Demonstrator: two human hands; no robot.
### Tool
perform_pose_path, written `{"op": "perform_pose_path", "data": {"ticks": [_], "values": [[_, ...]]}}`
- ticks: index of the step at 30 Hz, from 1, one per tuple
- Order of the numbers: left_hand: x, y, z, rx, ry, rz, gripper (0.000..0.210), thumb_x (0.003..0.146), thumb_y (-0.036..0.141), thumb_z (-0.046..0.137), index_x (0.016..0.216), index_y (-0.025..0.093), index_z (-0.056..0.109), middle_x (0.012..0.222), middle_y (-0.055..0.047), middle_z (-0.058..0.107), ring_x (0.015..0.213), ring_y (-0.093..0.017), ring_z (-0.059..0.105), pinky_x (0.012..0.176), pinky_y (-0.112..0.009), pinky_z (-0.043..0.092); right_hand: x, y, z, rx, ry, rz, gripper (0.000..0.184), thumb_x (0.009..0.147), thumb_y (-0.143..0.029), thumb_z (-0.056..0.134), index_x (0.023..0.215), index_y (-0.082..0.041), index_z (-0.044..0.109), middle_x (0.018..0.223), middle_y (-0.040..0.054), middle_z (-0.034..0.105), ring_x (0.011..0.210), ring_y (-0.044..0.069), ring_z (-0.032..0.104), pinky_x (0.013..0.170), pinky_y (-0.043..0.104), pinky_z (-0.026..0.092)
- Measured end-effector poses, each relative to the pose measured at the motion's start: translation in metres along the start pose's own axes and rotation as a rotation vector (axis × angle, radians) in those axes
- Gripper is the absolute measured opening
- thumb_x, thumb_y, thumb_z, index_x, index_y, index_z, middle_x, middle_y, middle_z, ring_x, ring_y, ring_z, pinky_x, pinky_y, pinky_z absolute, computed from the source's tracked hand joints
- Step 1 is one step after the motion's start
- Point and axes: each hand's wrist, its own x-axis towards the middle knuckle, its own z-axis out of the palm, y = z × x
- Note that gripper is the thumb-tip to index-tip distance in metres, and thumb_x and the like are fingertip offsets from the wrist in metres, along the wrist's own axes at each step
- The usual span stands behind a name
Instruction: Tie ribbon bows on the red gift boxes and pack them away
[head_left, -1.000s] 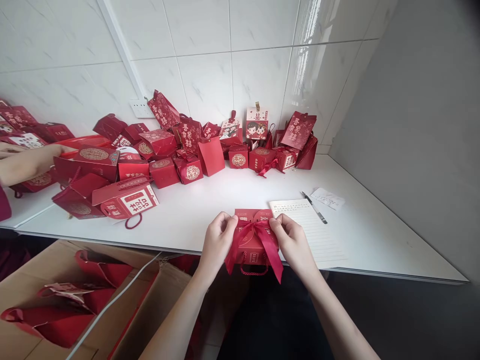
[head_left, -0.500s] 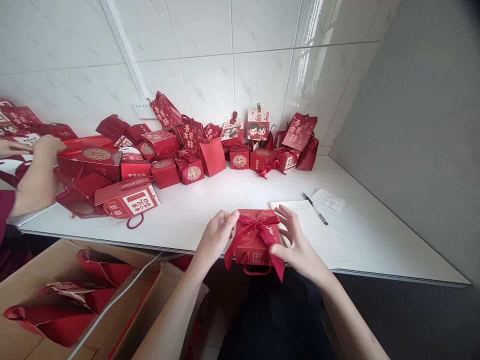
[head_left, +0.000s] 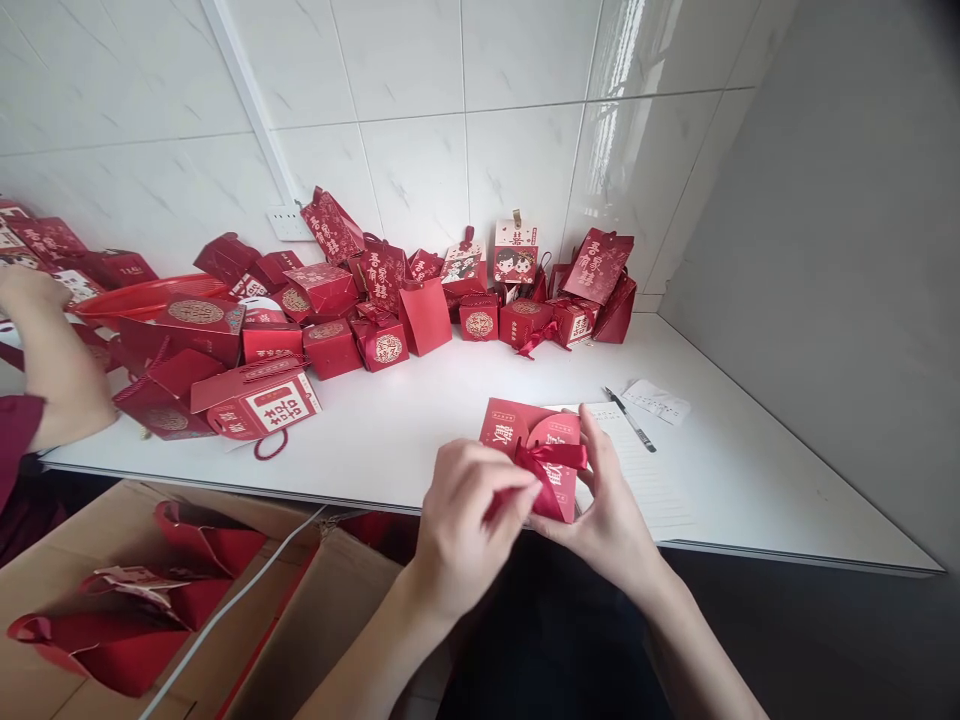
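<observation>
A red gift box (head_left: 510, 415) with pale printed characters is tilted up at the table's front edge. Around its right side and lower edge wraps my right hand (head_left: 607, 515), closed on the box. A dark red satin ribbon (head_left: 559, 457) is tied across the box top, one end pointing right. In front of the box, my left hand (head_left: 472, 510) pinches at the ribbon's left part with thumb and forefinger. Its fingers cover the box's lower left and part of the bow.
Several red gift boxes (head_left: 330, 345) line the wall. A notebook (head_left: 637, 490), a pen (head_left: 628, 418) and a paper slip (head_left: 658, 400) lie to the right. A cardboard carton (head_left: 360, 570) with red bags is below left. Another person's arm (head_left: 64, 370) reaches in at left.
My left hand has moved from the box's left side to the ribbon and now pinches it. The box is tilted and turned, gripped by my right hand. The other person's arm has shifted left.
</observation>
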Motion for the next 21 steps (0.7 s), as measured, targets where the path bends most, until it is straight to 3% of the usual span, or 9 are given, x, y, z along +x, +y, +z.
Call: {"op": "perform_pose_path", "data": {"ticks": [5,10,14,21], "values": [[-0.002,0.026,0.001,0.09,0.041,0.279,0.014,0.077,0.002,0.062,0.087,0.011,0.064,0.078,-0.002,0.062,0.074,-0.012,0.058,0.081,-0.036,0.05,-0.007,-0.017,-0.007,0.0,0.074,-0.139,0.105,0.069,-0.037,0.078,0.148,-0.034,0.009,0.148,0.0099,0.025,0.133,0.033,0.033,0.1,0.05,0.044],[-0.002,0.043,0.011,0.097,0.31,0.257,0.013,0.081,0.005,0.059,0.075,0.014,0.066,0.074,0.002,0.063,0.066,-0.008,0.057,0.078,-0.033,0.051,-0.014,-0.028,-0.012,0.002,0.137,-0.21,0.101,0.071,-0.031,0.077,0.148,-0.032,0.012,0.148,0.0093,0.027,0.134,0.032,0.032,0.097,0.047,0.048],[-0.001,0.054,0.014,0.101,0.382,0.244,0.017,0.083,0.01,0.057,0.069,0.018,0.065,0.068,0.005,0.062,0.059,-0.007,0.055,0.074,-0.033,0.051,-0.014,-0.034,-0.014,-0.012,0.138,-0.255,0.099,0.073,-0.028,0.075,0.148,-0.031,0.012,0.147,0.0102,0.028,0.133,0.033,0.032,0.103,0.053,0.041],[0.001,0.071,-0.004,0.14,0.184,0.061,0.018,0.078,0.003,0.061,0.074,0.02,0.064,0.069,0.008,0.066,0.062,-0.007,0.059,0.08,-0.035,0.051,-0.013,-0.038,-0.017,-0.044,0.145,-0.292,0.1,0.072,-0.03,0.076,0.148,-0.03,0.011,0.145,0.0123,0.029,0.131,0.036,0.035,0.102,0.057,0.039]]}}
